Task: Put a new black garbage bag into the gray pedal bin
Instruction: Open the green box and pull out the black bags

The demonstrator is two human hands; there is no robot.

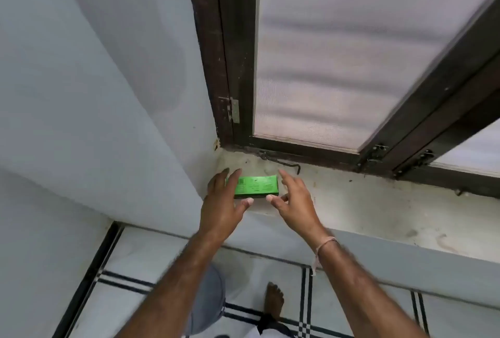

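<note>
A green box [256, 186] lies flat on the window sill [378, 210], tucked into the far left corner where wall meets frame. Presumably it holds the bags. The left hand [224, 202] rests over its left end and the right hand [293, 198] comes in at its right end, both spread with fingers apart, neither clamped on it. It is slim, bright green, with small dark print. The pedal bin is nowhere visible.

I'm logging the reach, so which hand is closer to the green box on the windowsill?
Left. The left hand overlaps the green box's left end, fingers spread; the right hand hovers open just off its right end.
</note>
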